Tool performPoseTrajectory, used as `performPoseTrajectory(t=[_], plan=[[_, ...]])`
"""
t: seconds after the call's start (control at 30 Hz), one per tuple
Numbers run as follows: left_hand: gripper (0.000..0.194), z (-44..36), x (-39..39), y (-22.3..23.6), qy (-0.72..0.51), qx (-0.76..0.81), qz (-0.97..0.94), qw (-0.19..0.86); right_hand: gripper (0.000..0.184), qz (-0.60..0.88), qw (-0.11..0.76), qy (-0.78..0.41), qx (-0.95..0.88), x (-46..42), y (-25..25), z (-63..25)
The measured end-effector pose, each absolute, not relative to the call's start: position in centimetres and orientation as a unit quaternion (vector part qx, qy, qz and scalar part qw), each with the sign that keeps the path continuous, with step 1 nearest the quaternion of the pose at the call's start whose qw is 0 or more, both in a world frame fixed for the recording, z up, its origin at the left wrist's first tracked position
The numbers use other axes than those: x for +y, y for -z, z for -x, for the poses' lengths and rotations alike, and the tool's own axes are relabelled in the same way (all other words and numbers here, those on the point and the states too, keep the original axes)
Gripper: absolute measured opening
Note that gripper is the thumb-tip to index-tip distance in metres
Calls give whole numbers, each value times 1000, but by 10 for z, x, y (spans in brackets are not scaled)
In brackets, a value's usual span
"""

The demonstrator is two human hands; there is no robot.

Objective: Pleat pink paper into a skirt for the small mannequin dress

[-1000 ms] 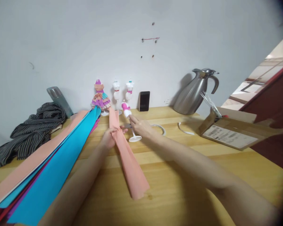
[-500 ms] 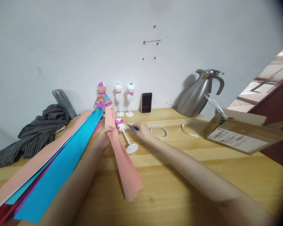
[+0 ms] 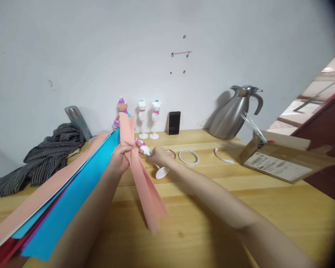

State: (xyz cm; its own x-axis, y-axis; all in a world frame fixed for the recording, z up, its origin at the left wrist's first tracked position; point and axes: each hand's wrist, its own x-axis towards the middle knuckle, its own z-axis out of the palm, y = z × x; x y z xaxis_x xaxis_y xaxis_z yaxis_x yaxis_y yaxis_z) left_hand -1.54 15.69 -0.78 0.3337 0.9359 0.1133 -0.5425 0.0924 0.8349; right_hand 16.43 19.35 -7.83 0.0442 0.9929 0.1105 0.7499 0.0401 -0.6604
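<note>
My left hand (image 3: 121, 158) is closed, pinching a long peach strip of crepe paper (image 3: 147, 193) at its gathered middle. One end of the strip stands up above my fingers, and the other hangs toward the table's front. My right hand (image 3: 159, 156) is closed around small blue-handled scissors (image 3: 150, 155), largely hidden by the fingers, close to the strip's right side. Between and behind my hands a small white mannequin (image 3: 145, 149) with pink on its chest lies tilted, its round base (image 3: 162, 172) below my right hand.
Several colored paper strips (image 3: 80, 186) spread at left beside a striped cloth (image 3: 56, 149) and a bottle (image 3: 77, 121). Behind are a dressed mannequin (image 3: 122, 106), two white mannequins (image 3: 142, 115) and a phone (image 3: 174, 123). Rightward lie a tape roll (image 3: 189, 151), a steel jug (image 3: 230, 115) and a carton (image 3: 279, 163).
My right hand has moved left with the scissors, toward the peach strip. The strip's upper end has risen, covering part of the dressed mannequin. A red-patterned ring has come into view.
</note>
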Motion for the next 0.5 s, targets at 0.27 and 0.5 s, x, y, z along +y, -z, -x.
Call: performPoseTrajectory(t=[0.27, 0.5], plan=[[17, 21, 145, -13, -520, 197, -458, 694, 37, 553, 459, -343, -604, 192, 75, -180], [13, 13, 137, -15, -492, 196, -495, 689, 38, 451, 515, -394, -614, 203, 79, -180]])
